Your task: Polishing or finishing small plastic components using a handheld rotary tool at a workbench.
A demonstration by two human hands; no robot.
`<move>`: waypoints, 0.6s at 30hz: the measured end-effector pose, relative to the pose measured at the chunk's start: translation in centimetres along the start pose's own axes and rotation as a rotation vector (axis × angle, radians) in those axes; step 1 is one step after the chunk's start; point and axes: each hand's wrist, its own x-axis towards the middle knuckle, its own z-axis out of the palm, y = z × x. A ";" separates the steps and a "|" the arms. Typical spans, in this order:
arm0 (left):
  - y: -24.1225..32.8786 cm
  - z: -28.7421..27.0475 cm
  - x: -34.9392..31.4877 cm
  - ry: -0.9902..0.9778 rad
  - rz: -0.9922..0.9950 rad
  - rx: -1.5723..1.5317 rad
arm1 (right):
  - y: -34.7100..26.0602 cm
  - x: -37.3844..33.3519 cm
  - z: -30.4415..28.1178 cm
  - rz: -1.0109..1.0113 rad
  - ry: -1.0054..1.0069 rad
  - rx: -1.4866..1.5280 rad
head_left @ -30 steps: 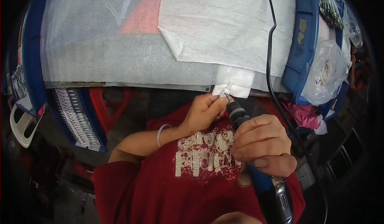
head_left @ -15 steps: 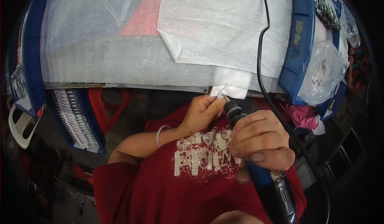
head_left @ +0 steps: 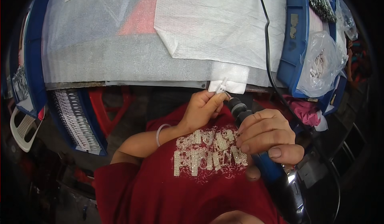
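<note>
My left hand (head_left: 204, 109) pinches a small pale piece (head_left: 221, 89) with dark spots on it, between thumb and fingers at the table's near edge. A narrow white tip of that piece points away over a folded white pad (head_left: 230, 73). In my right hand (head_left: 269, 133) is a corded rotary tool (head_left: 266, 168) with a blue and black body, the fingers wrapped round it. Its black chuck (head_left: 240, 109) points up and left, and the thin bit ends close by my left thumb. Whether the bit touches the piece I cannot tell.
White sheeting (head_left: 220, 24) and grey foam (head_left: 100, 60) cover the table. A black cord (head_left: 267, 36) crosses its right side. Blue trays (head_left: 294, 52) with metal parts and a plastic bag (head_left: 320, 68) stand right; another blue tray (head_left: 76, 120) hangs lower left, near a red stool (head_left: 106, 108).
My right hand and the rotary tool have moved right, drawing the bit back from the pale piece's middle. More of the piece shows, and the cord has shifted.
</note>
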 end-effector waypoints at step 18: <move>-0.1 0.0 0.2 0.009 -0.002 0.024 | 0.7 0.2 0.4 -0.004 0.070 -0.022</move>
